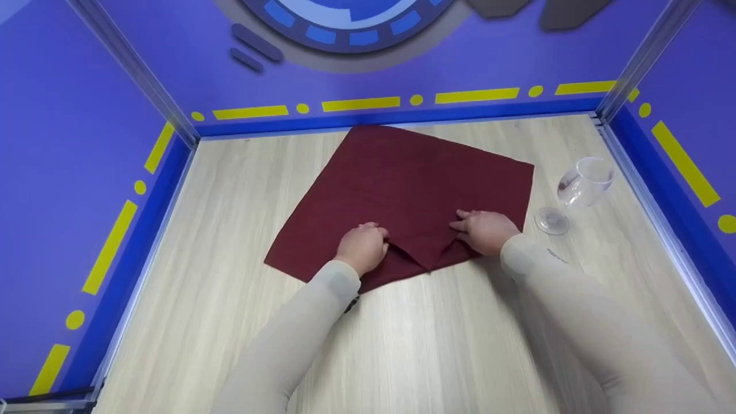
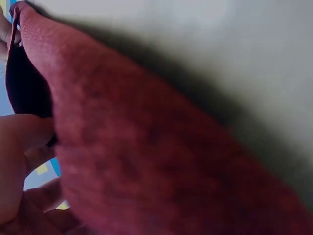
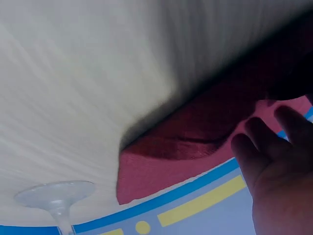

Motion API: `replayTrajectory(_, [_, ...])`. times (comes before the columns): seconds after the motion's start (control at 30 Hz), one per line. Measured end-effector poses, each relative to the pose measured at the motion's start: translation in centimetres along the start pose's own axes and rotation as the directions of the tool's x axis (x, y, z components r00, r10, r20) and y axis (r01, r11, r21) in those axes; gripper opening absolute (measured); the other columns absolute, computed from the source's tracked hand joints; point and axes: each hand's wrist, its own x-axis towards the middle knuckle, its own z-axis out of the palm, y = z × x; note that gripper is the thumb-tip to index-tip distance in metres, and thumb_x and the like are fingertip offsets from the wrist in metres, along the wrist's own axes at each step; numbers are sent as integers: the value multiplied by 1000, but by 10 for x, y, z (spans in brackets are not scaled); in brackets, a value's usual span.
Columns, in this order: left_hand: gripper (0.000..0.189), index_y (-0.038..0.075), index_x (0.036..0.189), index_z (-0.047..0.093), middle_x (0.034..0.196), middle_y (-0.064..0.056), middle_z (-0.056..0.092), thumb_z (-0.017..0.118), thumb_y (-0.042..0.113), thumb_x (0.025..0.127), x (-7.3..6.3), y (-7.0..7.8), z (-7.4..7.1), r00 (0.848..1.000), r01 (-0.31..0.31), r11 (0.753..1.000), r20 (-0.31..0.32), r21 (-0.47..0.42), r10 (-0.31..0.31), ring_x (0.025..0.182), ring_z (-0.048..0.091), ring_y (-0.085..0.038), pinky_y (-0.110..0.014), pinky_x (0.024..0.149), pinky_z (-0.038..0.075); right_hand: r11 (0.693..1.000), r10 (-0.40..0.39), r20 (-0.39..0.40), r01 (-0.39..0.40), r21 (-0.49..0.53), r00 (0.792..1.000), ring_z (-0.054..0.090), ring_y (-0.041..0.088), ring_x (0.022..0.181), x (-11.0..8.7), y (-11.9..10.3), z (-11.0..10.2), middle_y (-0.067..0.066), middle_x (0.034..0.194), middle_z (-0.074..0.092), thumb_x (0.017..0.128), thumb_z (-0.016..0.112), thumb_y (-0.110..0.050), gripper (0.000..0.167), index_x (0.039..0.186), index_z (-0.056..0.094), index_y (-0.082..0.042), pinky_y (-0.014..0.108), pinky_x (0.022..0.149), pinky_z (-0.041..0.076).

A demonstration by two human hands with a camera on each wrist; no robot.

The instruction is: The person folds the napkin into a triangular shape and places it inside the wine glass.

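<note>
A dark red cloth napkin [image 1: 420, 172] lies spread over the table, its near edge lifted into folds with a small point dipping between the hands. My left hand [image 1: 363, 248] pinches the near edge left of that point. The left wrist view shows the thumb [image 2: 29, 129] against the raised cloth, the other fingers behind it. To the right, my right hand [image 1: 489, 231] pinches the same edge between thumb and index finger. Its other fingers [image 3: 252, 152] extend loosely over the cloth in the right wrist view, where the thumb is lost in shadow.
A clear stemmed wine glass [image 1: 585, 183] stands upright on the pale wood table [image 1: 218, 241], right of the napkin and close to my right hand. Blue panels [image 1: 287, 80] with yellow dashes wall in the back and both sides. The napkin's far corner reaches the back wall's foot.
</note>
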Motion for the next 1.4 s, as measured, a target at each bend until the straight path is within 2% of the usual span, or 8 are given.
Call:
replayTrajectory(0.1, [25,19,123,79,137,-2,73,62,28,106,2,0,1,1000,-8,1000,26,7,8,139,61,-26,-44,115,49,1000,-3,17,3,-10,1000,61,45,134,-2,0,1,20,149,60,103,67,-21,35,136,72,-11,55,111,50])
replayTrajectory(0.33, [25,16,120,80,135,-2,74,60,25,107,1,0,-1,999,-17,1000,48,-2,17,141,58,-20,-40,121,43,1000,-20,7,20,-19,1000,67,39,128,-5,0,2,19,143,65,102,67,-24,33,132,75,-12,56,107,52])
replayTrajectory(0.63, [24,16,114,82,122,1,79,59,20,106,0,-1,-2,998,-50,999,36,-20,50,140,59,-16,-38,121,43,999,-48,12,48,5,999,70,34,125,-7,2,1,17,138,69,101,67,-23,32,129,77,-13,58,105,52])
replayTrajectory(0.83, [25,17,118,81,130,-1,76,60,19,106,-2,-1,-4,997,-41,999,61,-21,42,139,61,-18,-37,118,46,998,-66,4,66,-7,998,73,37,119,-8,3,1,17,135,71,100,68,-24,31,128,78,-14,58,99,55])
replayTrajectory(0.93, [25,17,117,82,129,-2,76,59,20,107,-3,-1,-6,997,-34,999,66,-14,35,129,67,-21,-39,112,51,997,-80,-4,79,-20,997,74,37,115,-8,1,-1,16,132,73,100,68,-24,30,126,79,-13,58,97,56])
replayTrajectory(1.1, [24,15,108,82,110,-5,79,59,22,107,-5,-3,-8,998,-18,1000,53,6,18,105,74,-26,-41,97,59,995,-97,-43,96,-36,994,77,34,101,-9,-2,-2,10,113,80,100,68,-25,25,118,81,-13,56,90,58])
replayTrajectory(1.27, [24,15,104,82,102,-4,80,59,20,106,-6,-7,-11,999,0,1000,47,3,0,98,74,-26,-42,91,61,996,-89,-61,87,-35,994,75,35,83,-8,-8,-4,5,86,78,99,69,-23,15,101,82,-15,56,79,59])
replayTrajectory(1.4, [24,15,100,82,100,-4,80,59,21,106,-5,-11,-15,999,23,1000,28,8,-24,93,74,-25,-45,87,61,999,-44,-79,43,-21,996,71,33,74,-3,-13,-6,5,74,72,99,68,-20,16,85,76,-17,55,72,58])
